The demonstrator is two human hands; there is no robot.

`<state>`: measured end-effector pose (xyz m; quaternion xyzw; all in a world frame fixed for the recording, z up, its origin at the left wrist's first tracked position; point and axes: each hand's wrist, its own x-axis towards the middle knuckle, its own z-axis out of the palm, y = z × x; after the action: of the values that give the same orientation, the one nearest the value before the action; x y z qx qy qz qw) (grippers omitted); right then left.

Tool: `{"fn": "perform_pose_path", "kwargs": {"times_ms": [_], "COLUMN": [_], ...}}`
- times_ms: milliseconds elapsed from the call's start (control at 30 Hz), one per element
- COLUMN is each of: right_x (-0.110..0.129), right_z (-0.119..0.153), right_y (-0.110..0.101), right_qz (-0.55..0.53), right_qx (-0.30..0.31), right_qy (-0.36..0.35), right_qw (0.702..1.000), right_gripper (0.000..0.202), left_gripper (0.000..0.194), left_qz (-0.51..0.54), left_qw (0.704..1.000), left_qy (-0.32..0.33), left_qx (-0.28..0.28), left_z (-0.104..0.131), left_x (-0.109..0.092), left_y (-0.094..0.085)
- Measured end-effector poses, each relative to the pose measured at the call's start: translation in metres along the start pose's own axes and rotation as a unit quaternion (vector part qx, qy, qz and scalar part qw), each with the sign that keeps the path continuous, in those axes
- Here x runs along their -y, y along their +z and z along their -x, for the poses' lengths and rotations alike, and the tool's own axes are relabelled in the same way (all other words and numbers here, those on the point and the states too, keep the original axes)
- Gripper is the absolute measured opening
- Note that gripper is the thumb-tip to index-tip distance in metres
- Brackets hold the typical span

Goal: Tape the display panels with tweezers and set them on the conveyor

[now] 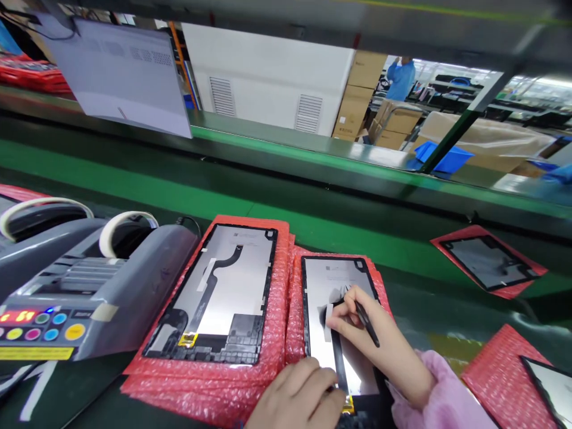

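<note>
Two screen panels with metallic backs lie side by side on stacked red bubble-wrap sheets: the left panel point(223, 292) and the right panel point(319, 286). My right hand point(364, 325) is over the right panel, its fingers closed on a dark pen-like tool point(369, 325), with the thumb and fingertips at a white strip point(329, 319) on the panel's black flex cable. My left hand point(301, 396) rests at the lower left edge of the same panel, fingers curled beside the yellow connector point(348, 405); what is under its fingers is hidden.
Grey tape dispensers point(102, 286) with lit buttons stand at the left. Another panel on red wrap point(489, 262) lies at the right, and one more on red wrap point(509, 381) below it. A grey monitor point(125, 77) hangs at upper left. A person in blue point(401, 80) stands far back.
</note>
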<state>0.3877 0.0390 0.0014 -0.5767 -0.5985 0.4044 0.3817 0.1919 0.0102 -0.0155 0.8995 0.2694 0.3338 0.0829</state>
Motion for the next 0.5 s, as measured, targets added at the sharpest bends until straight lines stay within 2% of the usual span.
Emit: {"fn": "perform_pose_path", "kwargs": {"times_ms": [67,133,233,367,500], "right_x": [-0.004,-0.006,-0.008,-0.011,-0.017], "right_z": [-0.001,-0.001,-0.001,-0.003,-0.013], "right_y": [0.001,0.003,0.006,0.01,0.009], "right_qz": [0.012,0.025,0.043,0.059,0.077], "right_qx": [-0.008,-0.016,-0.026,-0.049,-0.112], "right_qy": [0.003,0.007,0.006,0.008,0.001], "right_qw": [1.0,1.0,0.999,0.997,0.991], "right_gripper": [0.033,0.034,0.035,0.038,0.052], "left_gripper": [0.044,0.04,0.03,0.04,0.038], "left_qz": [-0.041,-0.085,-0.129,-0.137,-0.136], "left_qw": [0.999,0.995,0.991,0.989,0.988], "left_qy": [-0.006,-0.011,-0.019,-0.02,-0.031], "left_qx": [-0.03,-0.046,-0.011,0.057,0.068], "left_z": [0.0,0.001,0.007,0.015,0.016], "left_x": [-0.001,-0.001,0.002,0.005,0.002], "left_y": [0.006,0.012,0.019,0.025,0.026]}}
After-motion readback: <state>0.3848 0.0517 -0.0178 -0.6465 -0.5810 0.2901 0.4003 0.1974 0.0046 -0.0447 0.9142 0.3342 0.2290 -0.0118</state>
